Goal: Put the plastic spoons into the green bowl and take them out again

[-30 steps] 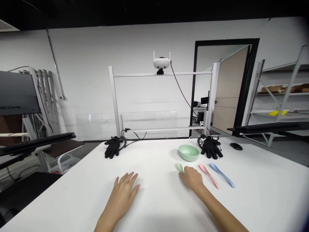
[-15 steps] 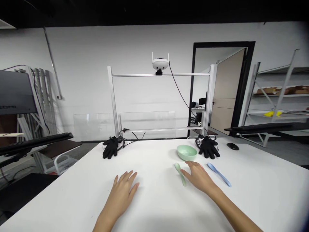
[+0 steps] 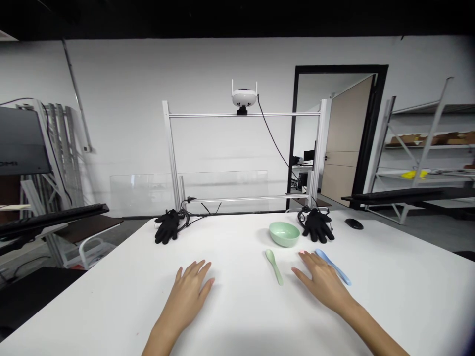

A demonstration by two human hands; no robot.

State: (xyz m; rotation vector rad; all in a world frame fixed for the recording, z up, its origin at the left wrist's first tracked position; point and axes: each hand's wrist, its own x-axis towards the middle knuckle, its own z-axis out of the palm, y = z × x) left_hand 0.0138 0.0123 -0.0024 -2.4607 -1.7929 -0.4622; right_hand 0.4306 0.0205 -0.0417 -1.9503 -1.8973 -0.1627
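My left hand [image 3: 189,292] lies flat on the white table [image 3: 237,316] with its fingers spread and nothing in it. My right hand [image 3: 322,282] rests palm down with fingers stretched out, between a green spoon [image 3: 274,266] on its left and a blue spoon [image 3: 334,267] touching its right side. It covers a pink spoon, of which only the tip [image 3: 302,252] shows past the fingertips. A pale green bowl [image 3: 284,233] stands just beyond the spoons.
Two black gloves [image 3: 166,226] [image 3: 316,225] with cables lie at the table's far edge, by an aluminium frame [image 3: 243,114] carrying a camera. A black mouse [image 3: 354,223] sits far right. A keyboard and monitor stand off to the left, shelving to the right.
My right hand slid right, off the green spoon and over the pink one, which is now mostly hidden. My left hand has stayed put.
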